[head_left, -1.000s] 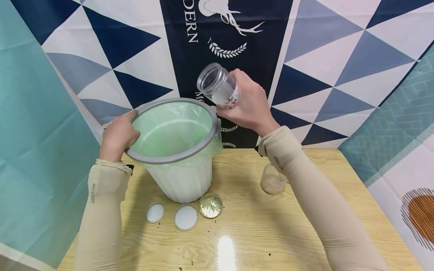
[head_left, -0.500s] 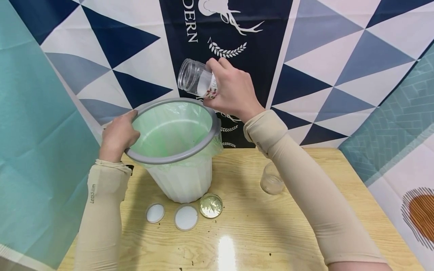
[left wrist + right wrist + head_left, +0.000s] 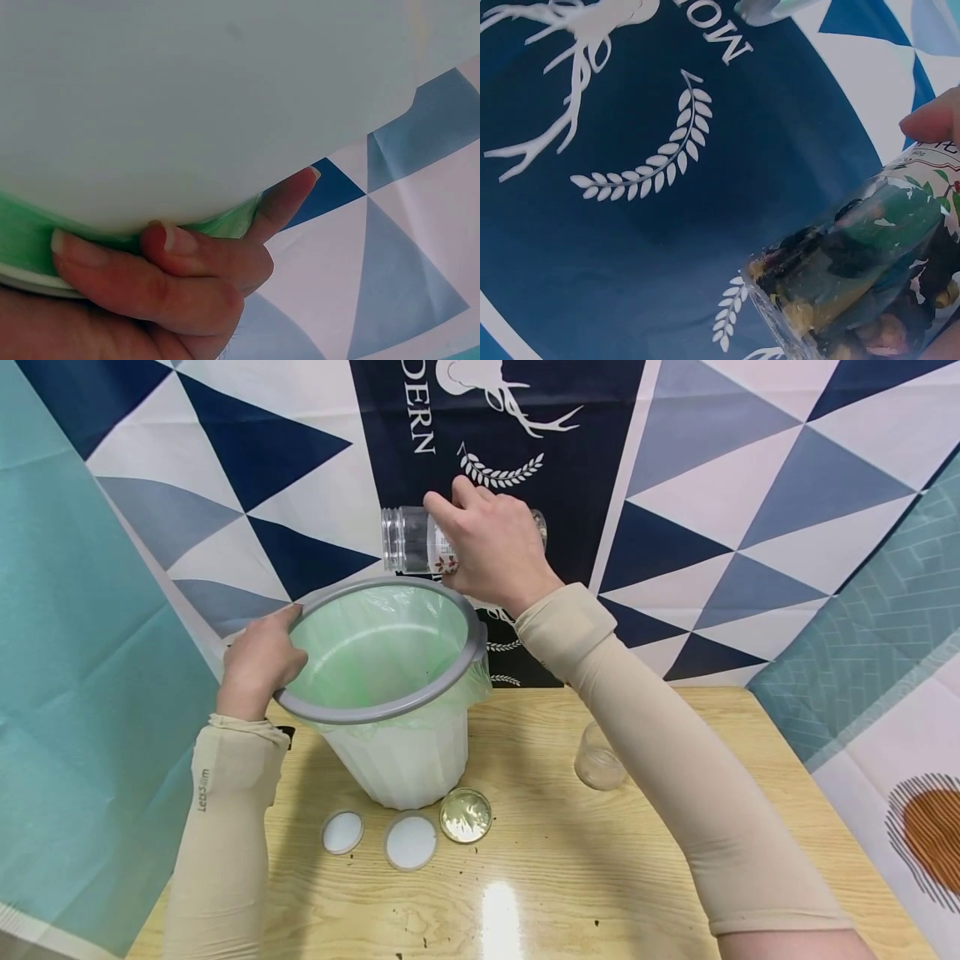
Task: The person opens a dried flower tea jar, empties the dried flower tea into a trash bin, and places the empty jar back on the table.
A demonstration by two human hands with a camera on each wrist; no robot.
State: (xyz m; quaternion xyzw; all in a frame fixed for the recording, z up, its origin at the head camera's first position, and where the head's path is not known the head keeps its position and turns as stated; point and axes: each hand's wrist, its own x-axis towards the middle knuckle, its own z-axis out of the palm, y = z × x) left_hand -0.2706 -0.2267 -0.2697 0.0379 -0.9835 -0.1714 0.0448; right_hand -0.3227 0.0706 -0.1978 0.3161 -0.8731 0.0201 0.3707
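Observation:
A white trash bin (image 3: 408, 760) with a grey rim (image 3: 378, 713) and a green liner bag (image 3: 375, 652) stands tilted on the table. My left hand (image 3: 258, 660) grips its left rim; in the left wrist view, the fingers (image 3: 165, 296) curl beneath that rim. My right hand (image 3: 495, 543) holds a clear, labelled jar (image 3: 408, 539) on its side just above the bin's back rim, with the open mouth facing left. Dark and yellowish dried pieces (image 3: 855, 292) lie inside toward the jar's base in the right wrist view.
On the wooden table (image 3: 540, 868), in front of the bin, are two white discs, a smaller one (image 3: 342, 832) and a larger one (image 3: 411, 841), and a gold lid (image 3: 466, 816). A clear empty jar (image 3: 598, 760) stands at right. Patterned cloth (image 3: 300, 460) hangs behind.
The right hand has moved left, bringing the jar toward the bin and tipping it from a slant to nearly horizontal. The left hand and bin have stayed put.

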